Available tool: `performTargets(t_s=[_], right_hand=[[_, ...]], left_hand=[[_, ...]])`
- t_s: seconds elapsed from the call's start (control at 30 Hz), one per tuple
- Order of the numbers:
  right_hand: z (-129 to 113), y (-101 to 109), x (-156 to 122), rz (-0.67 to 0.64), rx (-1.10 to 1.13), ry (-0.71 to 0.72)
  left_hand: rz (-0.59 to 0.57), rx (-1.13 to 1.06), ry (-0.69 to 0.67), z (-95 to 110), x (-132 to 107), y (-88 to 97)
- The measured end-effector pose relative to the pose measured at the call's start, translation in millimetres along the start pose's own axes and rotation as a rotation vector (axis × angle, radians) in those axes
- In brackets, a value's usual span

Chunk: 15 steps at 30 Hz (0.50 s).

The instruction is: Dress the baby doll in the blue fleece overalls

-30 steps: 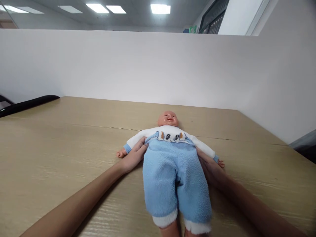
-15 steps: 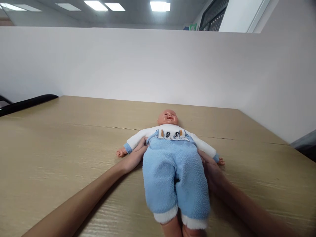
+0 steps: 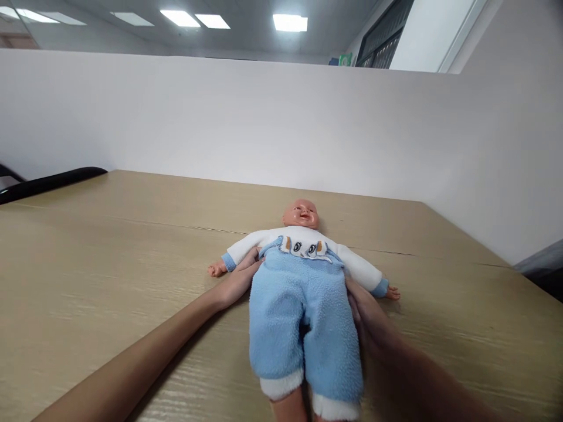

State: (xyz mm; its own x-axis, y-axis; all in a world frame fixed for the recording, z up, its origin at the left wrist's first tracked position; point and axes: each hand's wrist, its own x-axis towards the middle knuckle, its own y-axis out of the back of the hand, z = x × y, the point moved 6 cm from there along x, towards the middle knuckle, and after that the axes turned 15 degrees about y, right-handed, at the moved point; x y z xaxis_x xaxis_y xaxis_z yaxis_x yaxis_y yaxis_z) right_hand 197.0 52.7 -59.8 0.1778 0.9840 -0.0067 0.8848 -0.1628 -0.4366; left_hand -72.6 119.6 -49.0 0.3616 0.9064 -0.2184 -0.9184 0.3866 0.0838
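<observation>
A baby doll (image 3: 303, 287) lies on its back on the table, head away from me. It wears a white top and fuzzy blue overalls with an embroidered animal face on the bib. My left hand (image 3: 241, 275) holds the doll's side under its arm, the fingers partly hidden behind the cloth. On the other side, my right hand (image 3: 367, 310) grips the doll at the waist, its fingertips tucked out of sight beneath the overalls. The doll's arms spread out sideways on the tabletop, and its lower legs run off the bottom of the view.
The wood-grain table (image 3: 132, 264) has a seam running across it. A pale partition wall (image 3: 264, 117) rises behind its far edge. At the left edge is a black curved chair part (image 3: 57, 180); a dark object (image 3: 545, 269) sits beyond the right edge.
The doll's hips and legs have shifted a little to the left, and my right hand has moved left with them. My left hand stays at the doll's side. The view has tilted slightly.
</observation>
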Motion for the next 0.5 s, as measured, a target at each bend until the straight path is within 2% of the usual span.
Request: performTargets(t_s=[0.1, 0.2, 0.4, 0.5], right_hand=[[0, -3, -6, 0.037, 0.012, -0.020], [-1, -6, -1, -0.031, 0.036, -0.009], [-8, 11, 23, -0.338, -0.034, -0.045], [-19, 28, 31, -0.505, -0.219, 0.019]], left_hand=[[-0.007, -0.059, 0.027, 1, -2, -1.1], [0.007, -0.060, 0.037, 2, -2, -0.9], [0.039, 0.062, 0.035, -3, 5, 9.5], [0.002, 0.120, -0.012, -1, 6, 16.0]])
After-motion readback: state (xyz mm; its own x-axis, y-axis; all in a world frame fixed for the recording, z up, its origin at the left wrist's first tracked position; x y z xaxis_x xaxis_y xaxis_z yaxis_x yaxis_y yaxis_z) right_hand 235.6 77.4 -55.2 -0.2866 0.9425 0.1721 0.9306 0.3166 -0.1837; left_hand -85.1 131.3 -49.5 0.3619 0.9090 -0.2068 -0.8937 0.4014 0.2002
